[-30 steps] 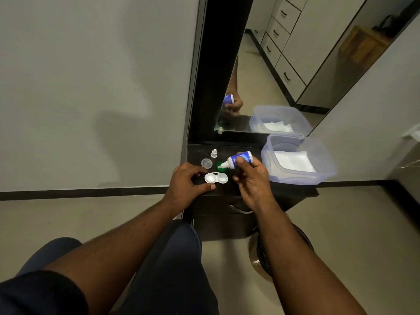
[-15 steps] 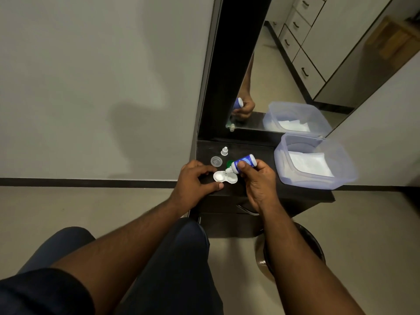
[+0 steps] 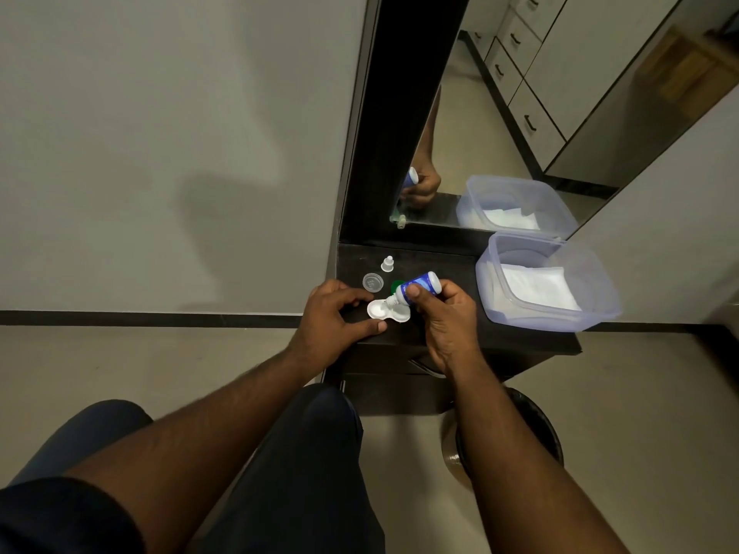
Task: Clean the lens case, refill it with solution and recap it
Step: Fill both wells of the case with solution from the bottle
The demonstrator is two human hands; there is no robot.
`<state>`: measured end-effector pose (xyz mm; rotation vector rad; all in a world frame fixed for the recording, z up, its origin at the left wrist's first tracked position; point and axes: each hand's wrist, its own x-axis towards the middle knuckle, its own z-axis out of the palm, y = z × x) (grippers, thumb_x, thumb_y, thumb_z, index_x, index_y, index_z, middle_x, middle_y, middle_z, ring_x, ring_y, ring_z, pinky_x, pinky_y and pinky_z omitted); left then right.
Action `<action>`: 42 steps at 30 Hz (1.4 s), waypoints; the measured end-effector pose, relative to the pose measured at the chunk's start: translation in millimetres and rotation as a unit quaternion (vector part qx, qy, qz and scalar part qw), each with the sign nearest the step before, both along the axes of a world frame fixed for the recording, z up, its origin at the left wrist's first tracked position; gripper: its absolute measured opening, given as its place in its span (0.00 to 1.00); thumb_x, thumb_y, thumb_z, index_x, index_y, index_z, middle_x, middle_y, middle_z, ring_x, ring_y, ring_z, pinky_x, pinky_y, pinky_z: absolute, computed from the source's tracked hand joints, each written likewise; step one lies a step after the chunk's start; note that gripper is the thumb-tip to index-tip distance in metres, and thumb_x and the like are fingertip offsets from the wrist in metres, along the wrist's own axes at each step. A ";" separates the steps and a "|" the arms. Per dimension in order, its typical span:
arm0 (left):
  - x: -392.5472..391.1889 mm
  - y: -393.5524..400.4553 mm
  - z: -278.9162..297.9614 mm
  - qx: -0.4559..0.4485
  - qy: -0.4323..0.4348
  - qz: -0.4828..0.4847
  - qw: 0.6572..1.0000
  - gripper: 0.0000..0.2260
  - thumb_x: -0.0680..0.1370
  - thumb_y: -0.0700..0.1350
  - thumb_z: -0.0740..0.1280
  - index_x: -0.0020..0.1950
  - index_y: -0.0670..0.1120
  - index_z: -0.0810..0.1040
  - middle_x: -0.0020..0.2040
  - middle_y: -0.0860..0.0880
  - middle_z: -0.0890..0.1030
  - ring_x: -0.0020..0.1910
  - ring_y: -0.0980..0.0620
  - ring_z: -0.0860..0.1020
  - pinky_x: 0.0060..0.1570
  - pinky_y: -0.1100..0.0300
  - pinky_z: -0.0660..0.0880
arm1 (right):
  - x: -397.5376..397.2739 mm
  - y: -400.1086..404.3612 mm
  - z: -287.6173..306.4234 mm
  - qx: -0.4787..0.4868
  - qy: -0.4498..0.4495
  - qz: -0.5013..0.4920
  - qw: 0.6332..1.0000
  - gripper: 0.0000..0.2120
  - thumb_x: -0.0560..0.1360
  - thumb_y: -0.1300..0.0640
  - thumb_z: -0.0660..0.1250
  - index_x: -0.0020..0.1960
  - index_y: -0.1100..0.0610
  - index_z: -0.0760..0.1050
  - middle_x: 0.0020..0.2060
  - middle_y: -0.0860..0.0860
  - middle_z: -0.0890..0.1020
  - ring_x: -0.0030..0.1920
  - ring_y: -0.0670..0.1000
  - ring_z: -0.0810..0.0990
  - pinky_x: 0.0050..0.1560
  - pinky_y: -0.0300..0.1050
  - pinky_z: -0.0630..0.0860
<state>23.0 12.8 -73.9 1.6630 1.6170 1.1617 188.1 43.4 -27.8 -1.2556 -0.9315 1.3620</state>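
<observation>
on the dark shelf (image 3: pixel 448 337) our left hand (image 3: pixel 334 317) pinches the white lens case (image 3: pixel 388 311) still. our right hand (image 3: pixel 444 313) grips the tipped bottle (image 3: pixel 418 287); we should squeeze gently, tip over the cup.

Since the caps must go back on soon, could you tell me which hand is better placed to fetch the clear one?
Left, probably: the left hand only steadies the lens case beside the clear cap, while the right hand grips the solution bottle.

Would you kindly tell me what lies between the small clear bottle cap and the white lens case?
In the head view, a round clear lid lies on the dark shelf between the bottle cap and the lens case.
</observation>
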 end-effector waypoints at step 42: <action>1.5 0.4 -1.0 0.025 -0.005 0.006 1.000 0.18 0.63 0.50 0.79 0.51 0.50 0.83 0.42 0.50 0.76 0.44 0.62 0.73 0.41 0.77 0.64 | 3.3 4.1 -6.9 0.015 0.068 0.003 0.998 0.06 0.68 0.65 0.72 0.43 0.61 0.78 0.34 0.53 0.84 0.37 0.50 0.83 0.39 0.41 0.79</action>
